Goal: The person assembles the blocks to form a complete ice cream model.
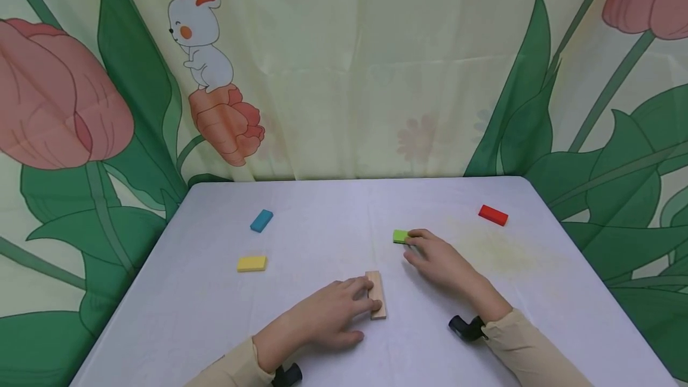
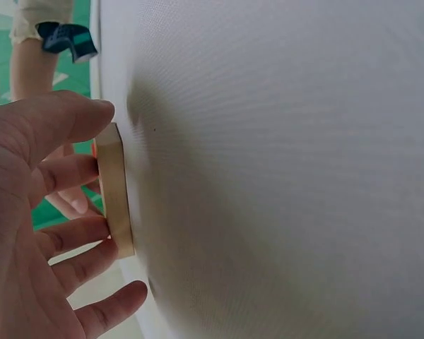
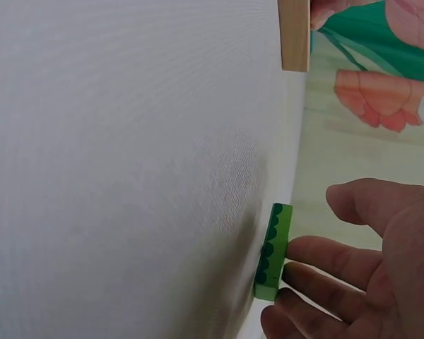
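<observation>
A plain wooden block [image 1: 378,289] lies lengthwise on the table, and fingertips of my left hand [image 1: 332,310] rest on its top. In the left wrist view the same wooden block [image 2: 114,191] shows its long side, with the thumb near one end, not curled around it. Farther out, my right hand [image 1: 442,263] touches the green block [image 1: 399,236] with its fingertips. Seen from the right wrist, the green block [image 3: 273,251] has a dark scalloped edge; the thumb is apart from it and the fingers are extended.
On the left of the white-covered table [image 1: 322,214] lie a blue block [image 1: 261,220] and a yellow block [image 1: 252,264]. A red block [image 1: 493,215] is at the far right. Behind the table hangs a printed curtain [image 1: 344,76].
</observation>
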